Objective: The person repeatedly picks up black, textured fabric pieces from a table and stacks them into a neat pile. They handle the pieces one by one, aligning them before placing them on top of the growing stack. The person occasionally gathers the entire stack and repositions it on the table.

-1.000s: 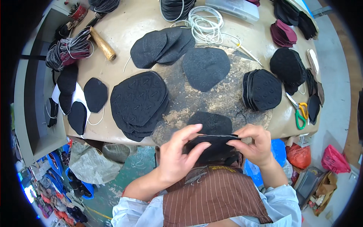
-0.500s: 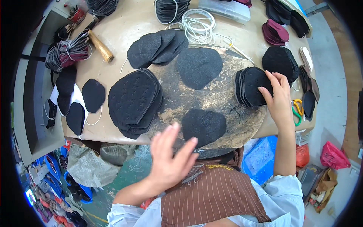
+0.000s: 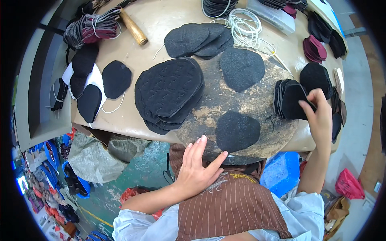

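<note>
Beige desk point(image 3: 161, 20) is pretty loaded, with a worn round board point(image 3: 205, 120) at your edge and a blue bin point(image 3: 281, 174) down below. Coiled white cord point(image 3: 244, 28) sits at the back, and a wooden handle point(image 3: 134, 26) lies off to the left.

Compared with half a second ago, your whole view has swung a bit, so everything on the desk sits further right. Your right hand point(image 3: 319, 114) had its fingers spread over the right stack point(image 3: 292, 100); now thumb and fingers have closed into a narrow pinch on that stack's right edge. Can't tell how many layers you've got there. The scissors that showed by that wrist are out of sight now.

Your left hand point(image 3: 195, 172) was a blur in the air, and it's come down to the board's front edge. It's palm down, fingers fairly wide, nothing in it. One fingertip is right by the near pad point(image 3: 237, 130); can't tell if it's touching.

That black pad lies flat on the board, the far pad point(image 3: 242, 69) lies behind it, and the left stack point(image 3: 171, 86) overlaps the board's left side.
</note>
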Demonstrator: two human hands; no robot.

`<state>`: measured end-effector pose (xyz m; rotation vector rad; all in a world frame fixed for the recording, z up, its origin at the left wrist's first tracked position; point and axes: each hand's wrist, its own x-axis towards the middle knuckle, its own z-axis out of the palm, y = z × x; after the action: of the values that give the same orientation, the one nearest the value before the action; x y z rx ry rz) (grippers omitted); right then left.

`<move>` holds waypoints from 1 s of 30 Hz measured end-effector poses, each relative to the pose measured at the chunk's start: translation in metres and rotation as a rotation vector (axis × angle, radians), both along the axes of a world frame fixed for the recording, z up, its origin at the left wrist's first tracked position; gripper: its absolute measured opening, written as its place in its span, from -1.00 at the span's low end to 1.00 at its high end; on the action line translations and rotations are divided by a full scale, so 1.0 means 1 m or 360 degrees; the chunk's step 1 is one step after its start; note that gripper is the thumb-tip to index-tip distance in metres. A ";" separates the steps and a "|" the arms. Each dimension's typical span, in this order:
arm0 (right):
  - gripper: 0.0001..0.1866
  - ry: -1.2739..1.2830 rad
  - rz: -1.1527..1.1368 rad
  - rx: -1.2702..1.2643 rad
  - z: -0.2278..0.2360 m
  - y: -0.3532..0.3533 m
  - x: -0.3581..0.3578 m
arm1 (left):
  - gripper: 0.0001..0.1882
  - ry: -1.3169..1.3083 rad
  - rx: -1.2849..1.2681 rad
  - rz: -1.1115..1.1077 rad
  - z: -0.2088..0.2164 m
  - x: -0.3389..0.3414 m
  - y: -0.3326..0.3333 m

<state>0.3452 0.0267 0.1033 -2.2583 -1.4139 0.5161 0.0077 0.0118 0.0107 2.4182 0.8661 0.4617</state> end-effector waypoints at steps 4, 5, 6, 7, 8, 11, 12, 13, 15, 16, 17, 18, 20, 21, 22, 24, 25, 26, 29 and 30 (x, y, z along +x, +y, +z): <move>-0.75 0.1047 0.0124 0.0042 -0.001 -0.008 -0.052 | -0.40 0.0007 0.0008 0.0041 -0.002 0.000 -0.002; -0.79 0.1218 0.0164 -0.0131 -0.008 -0.007 -0.062 | -0.41 0.0003 0.0017 0.0043 -0.003 0.000 -0.001; -0.82 0.1324 0.0139 -0.0170 -0.024 -0.005 -0.073 | -0.42 -0.0003 0.0037 0.0042 -0.003 0.000 -0.001; -0.85 0.1429 0.0113 -0.0208 -0.039 -0.004 -0.082 | -0.42 -0.0009 0.0056 0.0041 -0.003 0.000 0.000; -0.85 0.1426 0.0109 -0.0189 -0.047 -0.003 -0.087 | -0.43 -0.0012 0.0069 0.0054 -0.004 0.000 -0.001; -0.85 0.1378 0.0101 -0.0147 -0.058 -0.003 -0.094 | -0.45 -0.0046 0.0090 0.0054 -0.009 0.000 -0.001; -0.84 0.1337 0.0101 -0.0147 -0.058 -0.003 -0.094 | -0.45 -0.0045 0.0096 0.0054 -0.009 -0.001 -0.001; -0.84 0.1296 0.0100 -0.0145 -0.059 -0.002 -0.095 | -0.45 -0.0044 0.0102 0.0052 -0.008 -0.002 -0.001; -0.83 0.1282 0.0112 -0.0143 -0.062 -0.002 -0.093 | -0.45 -0.0044 0.0114 0.0052 -0.009 -0.002 -0.001; -0.82 0.1276 0.0117 -0.0141 -0.063 -0.003 -0.093 | -0.45 -0.0042 0.0119 0.0054 -0.010 -0.002 -0.002; -0.82 0.1246 0.0132 -0.0140 -0.063 -0.003 -0.092 | -0.45 -0.0038 0.0121 0.0055 -0.010 -0.002 -0.002; -0.82 0.1217 0.0147 -0.0139 -0.063 -0.003 -0.091 | -0.45 -0.0045 0.0102 0.0059 -0.010 -0.002 -0.002; -0.81 0.1184 0.0160 -0.0145 -0.064 -0.002 -0.091 | -0.45 -0.0061 0.0064 0.0065 -0.012 -0.003 -0.003; -0.81 0.1181 0.0158 -0.0152 -0.064 -0.002 -0.090 | -0.45 -0.0071 0.0069 0.0071 -0.011 -0.003 -0.002; -0.81 0.1178 0.0155 -0.0159 -0.065 -0.002 -0.090 | -0.45 -0.0082 0.0075 0.0076 -0.010 -0.003 -0.001; -0.80 0.1186 0.0146 -0.0180 -0.062 0.000 -0.092 | -0.45 -0.0010 0.0151 0.0081 -0.011 -0.001 -0.001; -0.80 0.1190 0.0142 -0.0190 -0.060 0.002 -0.093 | -0.45 0.0072 0.0221 0.0082 -0.015 0.000 -0.003; -0.80 0.1129 0.0131 -0.0188 -0.058 0.003 -0.095 | -0.45 0.0152 0.0294 0.0083 -0.017 0.001 -0.004; -0.79 0.0990 0.0104 -0.0176 -0.054 0.007 -0.100 | -0.44 0.0181 0.0306 0.0067 -0.014 0.000 -0.003; -0.79 0.0975 0.0100 -0.0167 -0.055 0.008 -0.101 | -0.46 0.0204 0.0315 0.0046 -0.012 0.001 -0.002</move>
<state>0.2441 0.0346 0.0484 -1.8855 -1.1528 1.2029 0.0086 0.0098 -0.0010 2.6430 0.9506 0.4246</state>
